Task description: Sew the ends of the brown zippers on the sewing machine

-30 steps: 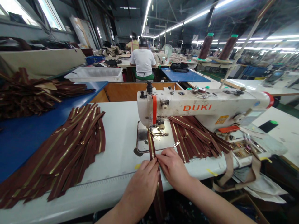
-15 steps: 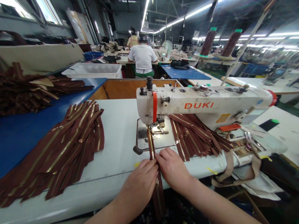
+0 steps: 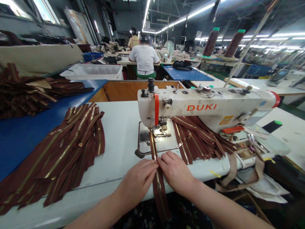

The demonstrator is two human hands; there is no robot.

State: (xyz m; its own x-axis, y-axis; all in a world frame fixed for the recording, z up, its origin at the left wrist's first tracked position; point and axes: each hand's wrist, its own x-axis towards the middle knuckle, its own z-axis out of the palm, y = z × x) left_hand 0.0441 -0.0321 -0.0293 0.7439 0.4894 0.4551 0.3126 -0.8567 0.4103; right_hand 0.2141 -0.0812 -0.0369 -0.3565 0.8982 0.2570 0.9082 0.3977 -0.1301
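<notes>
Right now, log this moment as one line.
left hand: fingertips on zipper | right hand: fingertips on zipper | zipper: under sewing machine foot, hangs off table edge | zipper pile: at left

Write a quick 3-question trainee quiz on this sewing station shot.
1. True or false: the left hand and the right hand both touch the brown zipper that leads under the needle of the sewing machine.
2. Where does the zipper pile nearest the left hand lie? A: on the white table, left of the machine. B: on top of the machine. C: in a white bin.
3. Fill in: the orange lettering on the machine reads ____.
Key: 1 true; 2 A; 3 DUKI.
</notes>
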